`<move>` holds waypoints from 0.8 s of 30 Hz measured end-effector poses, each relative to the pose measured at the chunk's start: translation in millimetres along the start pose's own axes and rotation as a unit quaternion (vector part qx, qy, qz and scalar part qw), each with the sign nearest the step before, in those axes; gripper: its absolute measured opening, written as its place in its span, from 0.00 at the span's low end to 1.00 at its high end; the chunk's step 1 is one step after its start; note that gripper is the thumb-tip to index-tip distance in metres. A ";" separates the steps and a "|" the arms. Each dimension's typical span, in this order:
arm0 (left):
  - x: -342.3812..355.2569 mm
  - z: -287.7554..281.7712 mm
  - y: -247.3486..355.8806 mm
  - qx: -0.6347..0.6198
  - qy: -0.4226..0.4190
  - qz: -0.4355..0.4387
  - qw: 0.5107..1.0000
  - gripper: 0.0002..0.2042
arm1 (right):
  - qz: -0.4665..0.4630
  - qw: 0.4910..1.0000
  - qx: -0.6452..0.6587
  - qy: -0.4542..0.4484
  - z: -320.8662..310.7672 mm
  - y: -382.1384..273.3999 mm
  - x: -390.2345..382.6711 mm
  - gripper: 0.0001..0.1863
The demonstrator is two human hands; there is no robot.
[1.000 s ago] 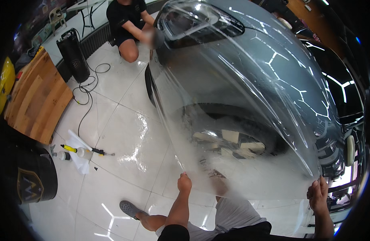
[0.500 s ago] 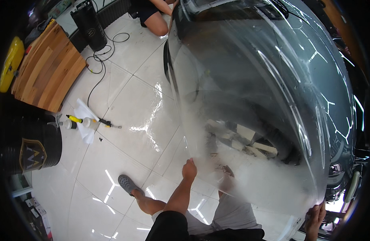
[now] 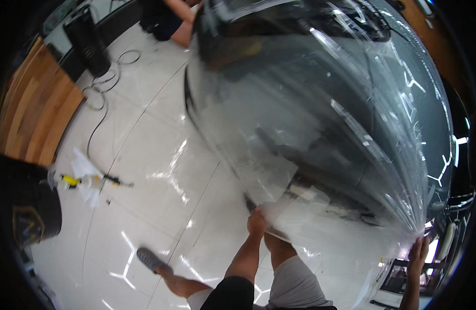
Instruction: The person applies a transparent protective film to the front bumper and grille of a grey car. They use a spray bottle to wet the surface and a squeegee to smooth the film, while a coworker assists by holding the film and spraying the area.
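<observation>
A large sheet of clear film (image 3: 279,165) stretches from the dark grey car (image 3: 435,124) toward me, wet-looking and creased into long folds on its right side. My left hand (image 3: 256,222) is closed on the film's near left edge, above my legs. At the far right my right hand (image 3: 418,252) grips the opposite corner, where the folds gather close to the car. Through the sheet, the car's dark bodywork and wheel area look hazy. The fingertips of both hands are partly hidden.
Another person (image 3: 168,23) crouches by the film's far left edge. On the white tiled floor (image 3: 139,150) lie a black hose (image 3: 99,129), a spray nozzle (image 3: 119,181) and a yellow-topped bottle (image 3: 71,181). A wooden slatted bench (image 3: 39,108) and black drums (image 3: 41,212) stand left.
My left hand has drawn the film's edge slightly right; my right hand has risen a little. The sheet has pulled tighter with more folds on the right, and the view has shifted.
</observation>
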State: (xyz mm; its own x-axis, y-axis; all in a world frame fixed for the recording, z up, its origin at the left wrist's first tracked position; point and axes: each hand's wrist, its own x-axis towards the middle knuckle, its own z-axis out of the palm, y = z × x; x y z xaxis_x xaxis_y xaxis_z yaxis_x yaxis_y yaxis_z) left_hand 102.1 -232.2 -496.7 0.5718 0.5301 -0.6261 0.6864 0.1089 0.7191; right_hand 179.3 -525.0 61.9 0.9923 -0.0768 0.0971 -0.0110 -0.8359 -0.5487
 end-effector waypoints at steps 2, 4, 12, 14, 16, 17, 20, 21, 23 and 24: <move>-1.8 8.8 4.6 0.043 0.012 0.016 0.999 0.21 | -0.063 0.993 -0.096 0.029 11.0 5.8 17.5 0.12; 8.1 13.5 8.2 0.005 0.024 0.000 1.000 0.21 | -0.004 0.995 -0.102 0.009 23.7 -16.7 22.5 0.14; 16.1 11.5 16.9 0.044 -0.017 0.016 0.999 0.20 | -0.090 0.985 -0.105 0.105 59.0 -2.2 37.1 0.14; 25.0 7.1 9.4 0.080 -0.021 0.061 0.995 0.19 | -0.029 0.997 -0.063 0.042 57.8 -24.6 32.2 0.14; 35.7 13.5 10.6 0.043 -0.016 0.034 0.998 0.18 | -0.013 0.999 -0.026 0.040 56.1 -26.1 29.7 0.14; 37.3 10.8 8.8 0.044 -0.023 0.013 0.999 0.18 | -0.001 1.000 -0.009 0.025 57.2 -24.5 31.2 0.14; 33.2 -1.1 16.1 0.033 -0.027 -0.011 0.999 0.19 | -0.079 0.992 -0.040 0.086 64.3 -13.3 36.6 0.13; 21.9 -3.6 12.2 0.037 -0.039 -0.015 0.998 0.19 | -0.068 0.986 -0.021 0.149 64.8 4.2 25.7 0.12; 22.1 2.8 7.4 0.035 -0.048 -0.067 0.996 0.18 | -0.058 0.988 -0.034 0.138 48.0 29.6 37.8 0.13; 29.7 4.8 4.8 0.031 -0.056 -0.086 0.994 0.18 | -0.037 0.993 -0.082 0.080 30.9 38.8 47.4 0.16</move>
State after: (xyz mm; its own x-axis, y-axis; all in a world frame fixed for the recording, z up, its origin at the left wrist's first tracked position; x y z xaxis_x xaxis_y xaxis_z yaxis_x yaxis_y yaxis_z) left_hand 124.5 -219.9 -513.3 0.4865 0.4114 -0.7707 0.8034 0.1358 0.5797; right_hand 229.8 -544.3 19.6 0.9591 -0.0866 0.2694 0.0275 -0.9190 -0.3934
